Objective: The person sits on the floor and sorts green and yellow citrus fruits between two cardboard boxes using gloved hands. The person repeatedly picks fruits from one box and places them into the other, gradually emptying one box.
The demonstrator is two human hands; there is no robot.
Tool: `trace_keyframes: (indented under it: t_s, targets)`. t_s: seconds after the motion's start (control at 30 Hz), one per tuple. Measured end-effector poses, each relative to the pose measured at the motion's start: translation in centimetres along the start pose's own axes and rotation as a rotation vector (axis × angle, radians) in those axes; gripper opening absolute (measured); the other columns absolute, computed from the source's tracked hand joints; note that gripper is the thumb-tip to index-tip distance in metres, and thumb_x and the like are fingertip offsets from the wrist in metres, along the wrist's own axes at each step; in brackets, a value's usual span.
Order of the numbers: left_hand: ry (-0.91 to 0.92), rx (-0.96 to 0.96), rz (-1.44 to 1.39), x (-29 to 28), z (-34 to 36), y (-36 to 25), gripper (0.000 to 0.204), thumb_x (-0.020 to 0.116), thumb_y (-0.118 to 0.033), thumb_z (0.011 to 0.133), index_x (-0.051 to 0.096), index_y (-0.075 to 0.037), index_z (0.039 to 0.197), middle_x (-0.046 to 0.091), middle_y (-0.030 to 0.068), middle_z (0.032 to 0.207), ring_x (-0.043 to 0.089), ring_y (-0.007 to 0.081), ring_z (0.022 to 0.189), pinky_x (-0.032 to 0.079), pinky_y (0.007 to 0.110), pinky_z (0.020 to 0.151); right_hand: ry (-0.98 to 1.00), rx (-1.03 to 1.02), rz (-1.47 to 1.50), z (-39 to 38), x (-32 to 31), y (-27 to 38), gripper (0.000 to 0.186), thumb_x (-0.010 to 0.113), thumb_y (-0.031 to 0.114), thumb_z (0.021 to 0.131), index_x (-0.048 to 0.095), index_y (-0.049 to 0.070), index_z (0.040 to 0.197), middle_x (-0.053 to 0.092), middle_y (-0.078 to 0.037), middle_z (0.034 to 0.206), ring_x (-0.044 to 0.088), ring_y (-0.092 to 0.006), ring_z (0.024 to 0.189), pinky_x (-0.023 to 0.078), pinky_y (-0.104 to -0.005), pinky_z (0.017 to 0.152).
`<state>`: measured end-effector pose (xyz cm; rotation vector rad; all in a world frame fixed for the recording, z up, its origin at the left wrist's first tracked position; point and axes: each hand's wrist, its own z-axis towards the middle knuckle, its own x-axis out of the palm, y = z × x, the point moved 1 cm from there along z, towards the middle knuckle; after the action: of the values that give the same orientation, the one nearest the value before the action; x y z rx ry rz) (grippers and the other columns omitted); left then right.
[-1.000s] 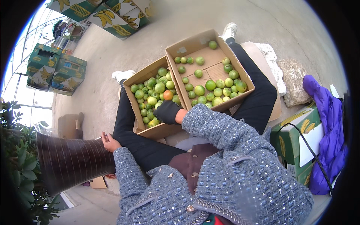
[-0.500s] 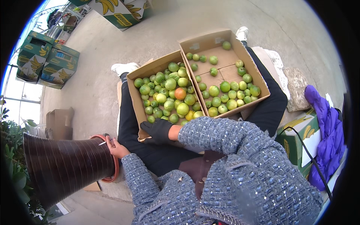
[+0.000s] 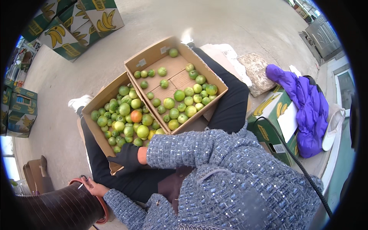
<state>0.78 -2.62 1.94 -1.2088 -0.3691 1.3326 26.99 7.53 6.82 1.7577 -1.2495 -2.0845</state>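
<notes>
My right hand (image 3: 127, 156), in a black glove, grips the near corner of the left cardboard box (image 3: 100, 139). That box is filled with green tomatoes (image 3: 119, 126), among them an orange-red tomato (image 3: 136, 116). Pressed against it stands the right cardboard box (image 3: 180, 79), with fewer green tomatoes (image 3: 179, 95), mostly along its near side. At the lower left, my bare left hand (image 3: 94, 188) is by the orange rim (image 3: 102, 214) of a dark brown ribbed container (image 3: 61, 209) lying tipped. Its fingers pinch a thin white stick (image 3: 80, 186); a small dark thing beside it is unclear.
My outstretched legs (image 3: 230, 103) flank the boxes. A rough stone block (image 3: 256, 73), a green banana box (image 3: 268, 115) and a purple jacket (image 3: 306, 111) lie at the right, with a black cable (image 3: 295, 161) in front. More banana boxes (image 3: 82, 28) stand far left.
My view has swung to the right, so everything sits further left and lower in the picture. Both hands keep their places at the box corner and the container rim.
</notes>
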Motion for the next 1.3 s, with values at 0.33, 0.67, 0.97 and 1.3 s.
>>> trace_keyframes:
  t_s: [0.33, 0.67, 0.97, 1.3]
  targets:
    - [-0.008, -0.014, -0.029, 0.8, 0.3, 1.6, 0.034, 0.051, 0.000, 0.088, 0.053, 0.006, 0.122, 0.058, 0.0158, 0.122, 0.057, 0.0229, 0.107, 0.043, 0.031, 0.095, 0.056, 0.499, -0.633, -13.8, -13.1, -17.7, 0.028, 0.055, 0.019, 0.079, 0.064, 0.014, 0.105, 0.066, -0.011, 0.098, 0.065, -0.0262, 0.089, 0.049, -0.0458, 0.074]
    - [-0.046, -0.013, -0.016, 0.3, -0.5, -1.2, 0.033, 0.052, -0.001, 0.088, 0.055, 0.005, 0.120, 0.059, 0.0141, 0.115, 0.060, 0.0201, 0.093, 0.048, 0.031, 0.085, -0.450, 0.406, -0.441, -11.3, -14.9, -16.2, 0.034, 0.068, 0.018, 0.074, 0.061, 0.013, 0.107, 0.061, -0.012, 0.099, 0.060, -0.0300, 0.091, 0.049, -0.0419, 0.076]
    - [-0.021, -0.109, -0.079, 0.9, -1.3, -2.7, 0.033, 0.051, -0.002, 0.090, 0.054, 0.002, 0.123, 0.059, 0.0135, 0.115, 0.059, 0.0202, 0.097, 0.046, 0.031, 0.088, -0.230, -0.171, -0.225, 4.4, -2.0, -4.4, 0.040, 0.067, 0.016, 0.072, 0.058, 0.012, 0.111, 0.059, -0.012, 0.097, 0.061, -0.0303, 0.083, 0.049, -0.0412, 0.071]
    - [-0.026, -0.069, -0.093, 0.8, -1.1, -1.9, 0.034, 0.050, -0.001, 0.090, 0.053, 0.003, 0.124, 0.060, 0.0118, 0.114, 0.059, 0.0193, 0.095, 0.047, 0.031, 0.086, 0.014, -0.189, -0.115, 4.9, 1.6, -3.7, 0.028, 0.054, 0.007, 0.079, 0.053, 0.006, 0.107, 0.061, -0.015, 0.098, 0.063, -0.0349, 0.083, 0.052, -0.0428, 0.068]
